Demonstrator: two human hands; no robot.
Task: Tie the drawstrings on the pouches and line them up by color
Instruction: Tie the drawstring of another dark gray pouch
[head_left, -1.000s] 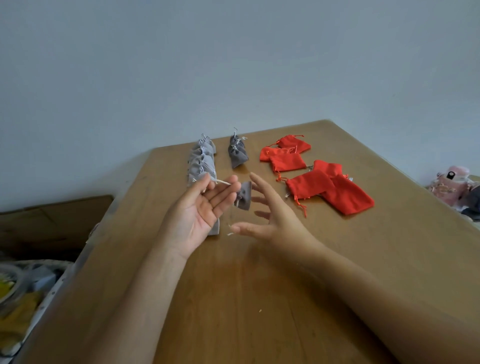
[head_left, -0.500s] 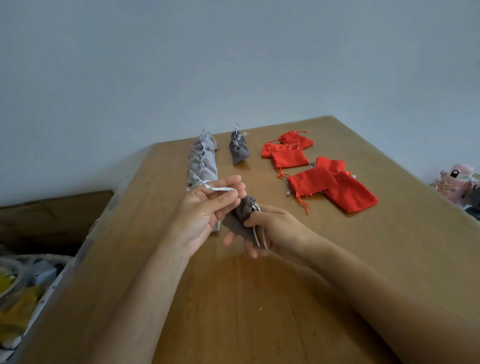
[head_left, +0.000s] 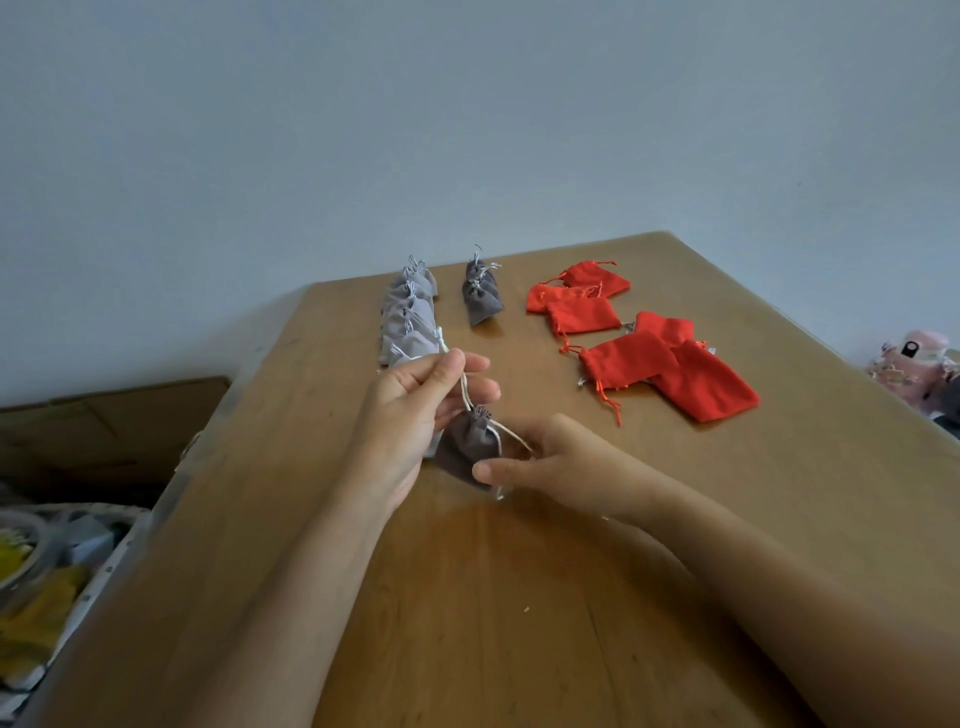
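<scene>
A dark grey pouch (head_left: 467, 441) hangs between my hands just above the wooden table (head_left: 519, 597), its mouth gathered. My left hand (head_left: 415, 410) pinches one white drawstring (head_left: 464, 387) and holds it up and to the left. My right hand (head_left: 550, 462) holds the other string end beside the pouch's lower edge. Further back lie a row of several light grey tied pouches (head_left: 408, 322), a short row of dark grey tied pouches (head_left: 482, 296), and several red pouches (head_left: 634, 338) loosely scattered.
The table's left edge drops to a brown box (head_left: 104, 431) and a bin of mixed items (head_left: 41, 566). A pink object (head_left: 914, 364) sits past the table's right edge. A plain wall stands behind.
A second ago both hands were spread open around the pouch. They have since taken the drawstrings, and my left hand now pulls its string up and left, away from the pouch's gathered mouth.
</scene>
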